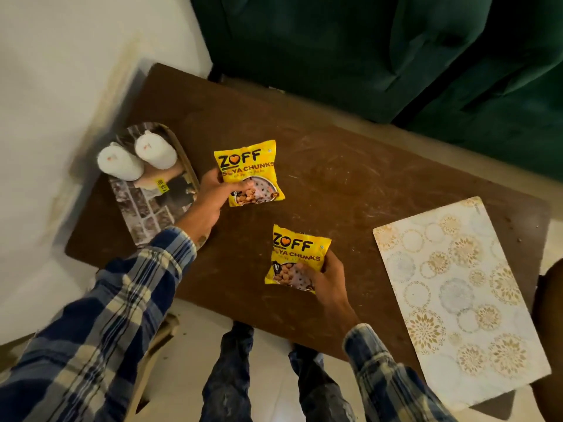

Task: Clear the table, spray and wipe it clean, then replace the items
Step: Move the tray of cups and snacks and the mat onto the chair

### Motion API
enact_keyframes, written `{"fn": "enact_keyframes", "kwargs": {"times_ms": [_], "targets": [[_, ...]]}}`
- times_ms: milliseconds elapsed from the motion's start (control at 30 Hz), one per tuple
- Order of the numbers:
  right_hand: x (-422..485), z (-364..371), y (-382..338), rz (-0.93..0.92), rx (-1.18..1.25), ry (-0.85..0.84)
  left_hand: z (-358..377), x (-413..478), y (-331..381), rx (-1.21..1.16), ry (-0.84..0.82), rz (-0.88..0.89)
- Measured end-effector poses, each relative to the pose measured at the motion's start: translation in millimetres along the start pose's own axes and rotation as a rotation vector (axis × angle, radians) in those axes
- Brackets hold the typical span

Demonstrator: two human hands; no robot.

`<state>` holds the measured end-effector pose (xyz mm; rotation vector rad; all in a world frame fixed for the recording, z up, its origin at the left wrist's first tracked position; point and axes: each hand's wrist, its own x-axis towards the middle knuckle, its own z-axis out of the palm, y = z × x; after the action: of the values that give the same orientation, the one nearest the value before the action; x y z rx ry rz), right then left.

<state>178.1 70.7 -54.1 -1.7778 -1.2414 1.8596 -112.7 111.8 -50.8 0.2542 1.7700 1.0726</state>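
Two yellow soya chunks packets lie on the brown wooden table (350, 178). My left hand (210, 202) grips the lower left corner of the far packet (248, 172) near the table's middle. My right hand (326, 281) holds the lower right corner of the near packet (297, 254), close to the table's front edge. Both packets look flat against the tabletop. At the left end of the table an oval tray (152, 205) with a printed pattern carries two white candles (137, 156), which stand side by side at its far end.
A patterned white and gold placemat (457, 300) lies on the table's right end, its near corner hanging over the edge. A dark green sofa (380, 50) stands behind the table. A white wall is on the left. My legs (231, 376) stand at the front edge.
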Motion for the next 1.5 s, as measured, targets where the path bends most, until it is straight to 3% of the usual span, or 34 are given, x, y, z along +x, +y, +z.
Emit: {"fn": "enact_keyframes", "kwargs": {"times_ms": [167,333,567,767,1033,1167,1233,1300,1367,1500], "targets": [[9.8,70.3,-55.5,-0.125,-0.062,-0.243,-96.7,-14.4,10.6,-0.044,-0.002,0.049],[32.4,166.5,-83.9,-0.167,-0.086,-0.419,-197.4,-4.0,0.1,-0.045,-0.022,-0.04],[64.7,248.9,-77.2,-0.114,-0.154,-0.498,-239.1,25.2,-26.3,-0.049,-0.038,-0.124],[78.5,269.3,-68.4,-0.069,-0.237,-0.479,-236.7,33.7,-34.5,-0.102,-0.044,-0.173],[81.8,271.7,-72.9,-0.162,-0.388,-0.487,-225.7,38.1,-31.0,-0.133,0.005,-0.181],[81.8,259.7,-73.8,-0.254,-0.359,-0.257,-231.2,28.8,-33.9,-0.132,0.097,-0.067],[83.6,253.8,-74.8,-0.338,-0.416,-0.068,-233.9,19.8,-42.5,-0.151,0.279,0.026],[90.6,253.0,-77.2,-0.352,-0.562,0.017,-231.7,10.2,-55.1,-0.002,0.544,0.068],[98.6,258.6,-81.0,-0.343,-0.688,-0.031,-226.5,3.7,-70.2,0.22,0.682,0.069],[106.9,274.3,-90.7,-0.366,-0.793,-0.127,-219.6,7.5,-85.7,0.424,0.544,0.042]]}}
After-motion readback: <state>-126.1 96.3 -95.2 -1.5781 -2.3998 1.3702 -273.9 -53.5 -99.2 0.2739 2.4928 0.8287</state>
